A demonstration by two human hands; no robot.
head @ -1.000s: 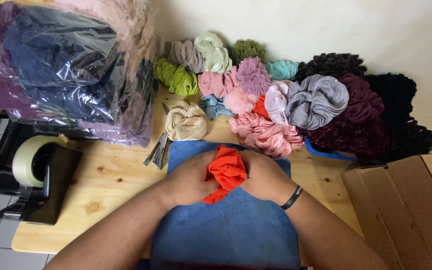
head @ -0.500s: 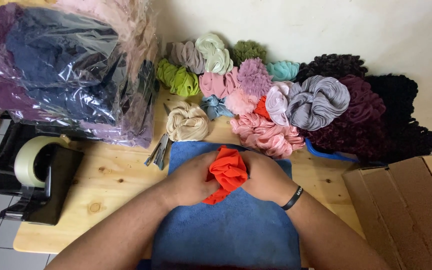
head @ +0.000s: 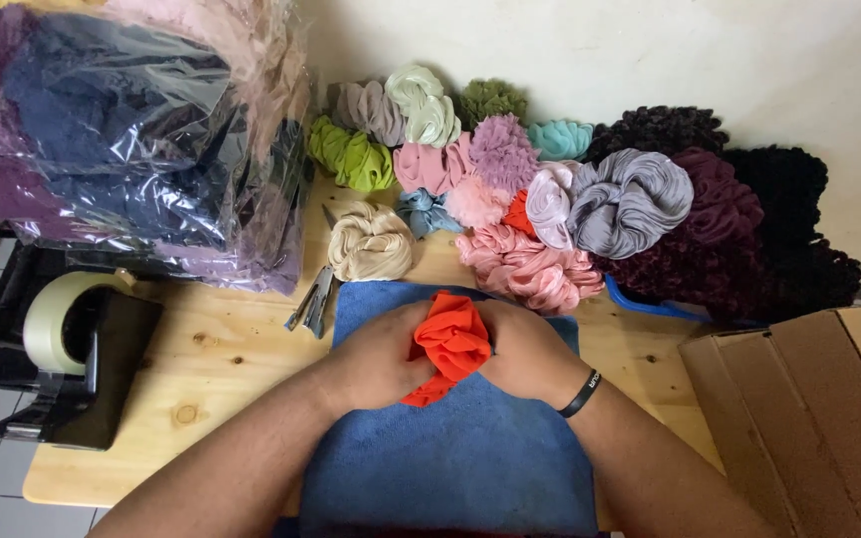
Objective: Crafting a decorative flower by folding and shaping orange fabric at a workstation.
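Both of my hands are closed on a bunched orange-red fabric scrunchie (head: 452, 341) above a blue towel (head: 450, 458) spread on the wooden table (head: 221, 359). My left hand (head: 381, 357) grips its left side and my right hand (head: 520, 349) grips its right side. A black band circles my right wrist. A loose tail of the orange-red fabric hangs down between my hands onto the towel.
A heap of finished scrunchies in several colours (head: 550, 199) lies along the wall. Clear plastic bags of fabric (head: 122, 139) fill the upper left. A tape dispenser (head: 72, 349) stands at the left edge, small metal snips (head: 313, 299) near the towel, and a cardboard box (head: 819, 408) at right.
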